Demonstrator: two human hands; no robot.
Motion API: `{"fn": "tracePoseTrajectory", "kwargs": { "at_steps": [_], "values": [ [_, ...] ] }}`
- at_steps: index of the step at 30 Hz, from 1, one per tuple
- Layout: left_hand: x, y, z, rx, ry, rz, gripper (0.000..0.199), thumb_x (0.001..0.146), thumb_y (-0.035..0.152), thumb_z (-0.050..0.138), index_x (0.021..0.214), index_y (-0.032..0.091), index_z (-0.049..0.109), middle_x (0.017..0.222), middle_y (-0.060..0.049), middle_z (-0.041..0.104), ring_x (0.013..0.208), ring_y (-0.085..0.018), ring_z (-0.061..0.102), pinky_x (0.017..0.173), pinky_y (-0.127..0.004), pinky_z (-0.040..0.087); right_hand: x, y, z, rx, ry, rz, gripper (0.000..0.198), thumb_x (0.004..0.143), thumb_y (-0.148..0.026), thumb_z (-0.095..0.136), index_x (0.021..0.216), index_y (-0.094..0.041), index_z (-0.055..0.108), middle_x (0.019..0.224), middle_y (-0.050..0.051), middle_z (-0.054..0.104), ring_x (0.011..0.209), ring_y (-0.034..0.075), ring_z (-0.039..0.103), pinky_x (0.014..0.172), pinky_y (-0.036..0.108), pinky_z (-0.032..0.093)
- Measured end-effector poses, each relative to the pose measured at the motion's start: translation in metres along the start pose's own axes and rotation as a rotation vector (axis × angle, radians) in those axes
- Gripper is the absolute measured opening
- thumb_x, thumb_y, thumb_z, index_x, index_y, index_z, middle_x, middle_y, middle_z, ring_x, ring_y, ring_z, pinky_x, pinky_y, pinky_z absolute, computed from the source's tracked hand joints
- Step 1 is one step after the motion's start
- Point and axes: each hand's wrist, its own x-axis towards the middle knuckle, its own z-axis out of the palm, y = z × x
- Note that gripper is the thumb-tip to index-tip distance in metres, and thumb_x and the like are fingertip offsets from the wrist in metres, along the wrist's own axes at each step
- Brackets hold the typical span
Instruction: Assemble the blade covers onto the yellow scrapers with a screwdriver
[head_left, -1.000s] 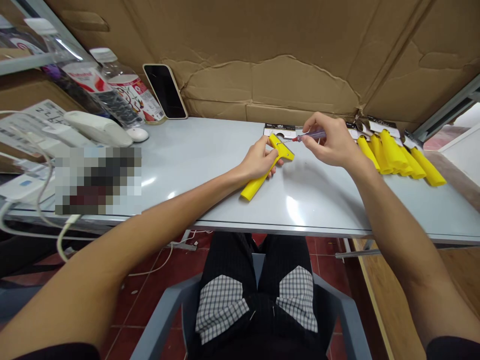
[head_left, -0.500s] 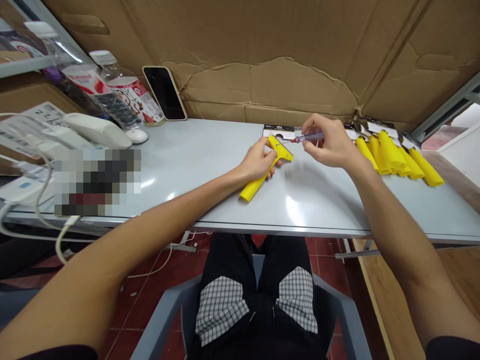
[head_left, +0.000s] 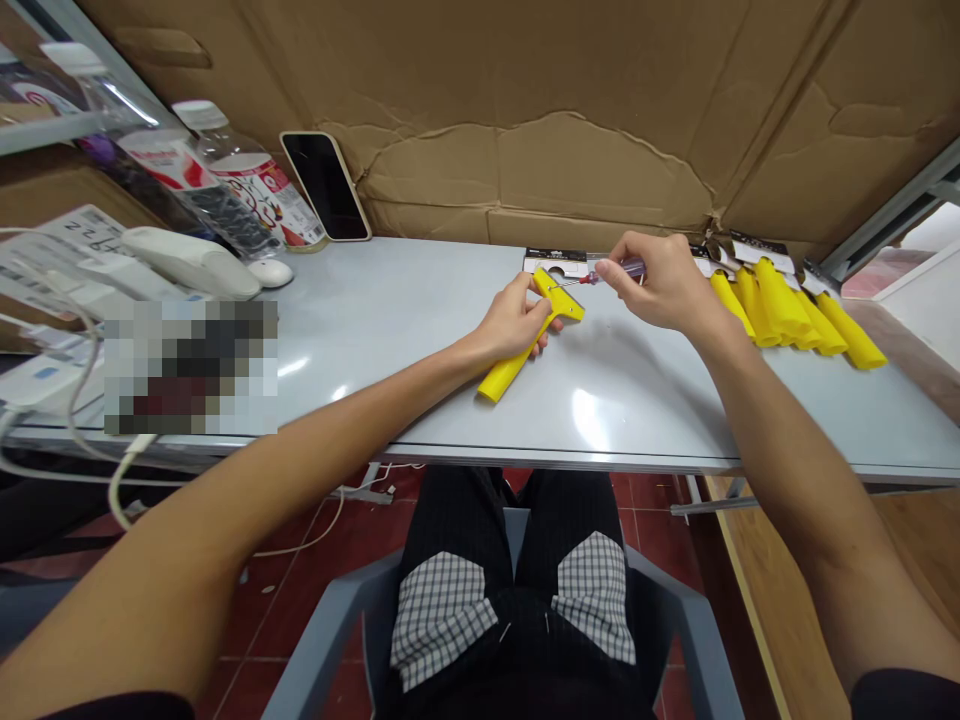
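Note:
My left hand (head_left: 517, 318) is closed around the neck of a yellow scraper (head_left: 504, 378), whose handle slants down toward the table's front edge. Two small screws show on the scraper's wide head. In my right hand (head_left: 660, 280) is a screwdriver (head_left: 630, 268) with a clear purplish handle, held almost level. Its thin shaft points left, and the tip meets the scraper head at the upper screw. Behind the scraper head lies a black-and-white card package (head_left: 555, 262), partly covered.
Several yellow scrapers (head_left: 780, 300) with card tops lie at the right. A phone (head_left: 326, 186) leans on the cardboard (head_left: 600, 170) at the back. At the left are plastic bottles (head_left: 255, 185), a white mouse (head_left: 270, 272), cables and a power strip (head_left: 45, 375).
The fingers of my right hand have shifted their grip on the screwdriver handle, with the thumb now further up along it. My left hand and the scraper stay in place.

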Motion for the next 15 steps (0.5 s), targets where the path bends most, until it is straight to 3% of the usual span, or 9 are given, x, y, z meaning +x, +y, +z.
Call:
{"fn": "tracePoseTrajectory", "kwargs": {
  "at_steps": [5,9,12,15],
  "values": [
    [0.001,0.000,0.000,0.002,-0.001,0.002,0.014,0.110,0.015,0.049,0.110,0.027,0.042,0.089,-0.004,0.081,0.051,-0.012,0.060,0.049,-0.025,0.049,0.000,0.002,-0.003,-0.047,-0.005,0.008,0.061,0.115,-0.071,0.052,0.077,-0.026,0.066,0.064,0.004,0.061,0.070,0.025,0.064,0.085,0.046,0.056],
    [0.003,-0.002,0.000,0.003,0.006,-0.012,0.014,0.110,0.016,0.051,0.109,0.027,0.043,0.090,-0.005,0.082,0.051,-0.012,0.061,0.049,-0.026,0.049,-0.001,0.002,-0.004,-0.028,-0.030,0.017,0.052,0.113,-0.062,0.062,0.076,-0.026,0.068,0.065,0.005,0.062,0.072,0.026,0.067,0.083,0.047,0.057],
    [0.002,-0.001,-0.001,-0.008,0.005,-0.016,0.016,0.109,0.017,0.055,0.109,0.027,0.043,0.090,-0.005,0.081,0.051,-0.012,0.061,0.050,-0.026,0.049,-0.002,-0.003,-0.004,0.036,-0.027,-0.042,0.030,0.106,-0.052,0.074,0.094,-0.025,0.079,0.088,0.009,0.076,0.085,0.030,0.074,0.080,0.047,0.060],
    [0.001,-0.002,-0.001,-0.016,-0.005,0.008,0.019,0.107,0.019,0.061,0.109,0.027,0.043,0.088,-0.004,0.080,0.049,-0.011,0.061,0.050,-0.025,0.048,-0.002,-0.007,-0.002,0.083,0.001,-0.113,0.018,0.101,-0.045,0.079,0.104,-0.027,0.080,0.113,0.013,0.080,0.093,0.030,0.077,0.076,0.044,0.062]
  ]
}}
